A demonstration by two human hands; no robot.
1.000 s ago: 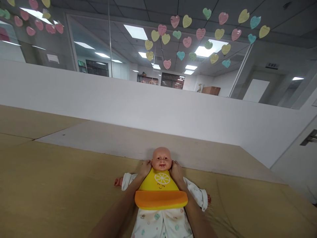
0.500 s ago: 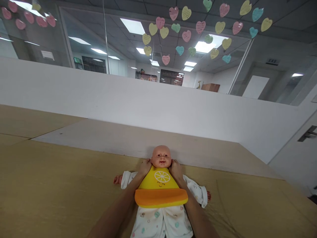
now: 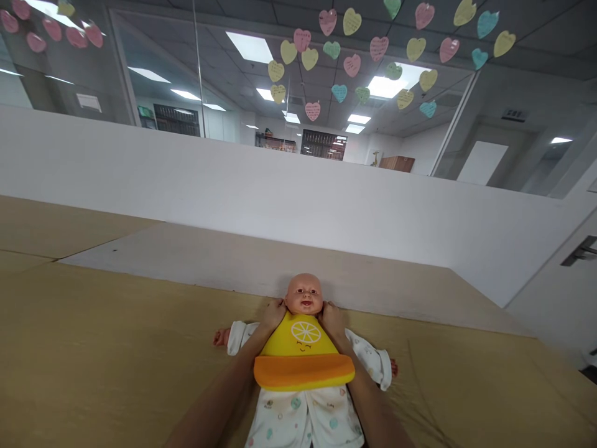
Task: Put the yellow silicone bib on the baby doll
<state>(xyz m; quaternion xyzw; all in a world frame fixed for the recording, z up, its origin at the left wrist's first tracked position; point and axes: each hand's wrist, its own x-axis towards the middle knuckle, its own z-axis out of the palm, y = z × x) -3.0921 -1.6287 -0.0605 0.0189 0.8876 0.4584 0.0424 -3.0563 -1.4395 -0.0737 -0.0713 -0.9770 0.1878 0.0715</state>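
Observation:
A baby doll [image 3: 304,291] in white patterned clothes [image 3: 305,414] lies face up, its arms spread to both sides. Over its chest is a yellow bib [image 3: 305,333] with a citrus slice print and an orange pocket [image 3: 304,371]. Closed at the doll's neck on the left of the view, my left hand [image 3: 273,314] grips the upper edge of the bib. My right hand [image 3: 332,317] is closed on the bib's other upper edge, beside the doll's head. The fingertips of both hands are partly hidden behind the neck.
The doll lies on a tan padded surface [image 3: 116,348]. Behind it are a pale strip [image 3: 209,255] and a white low wall [image 3: 280,193], topped by glass with heart-shaped notes [image 3: 352,65]. A door handle [image 3: 579,251] shows at the far right.

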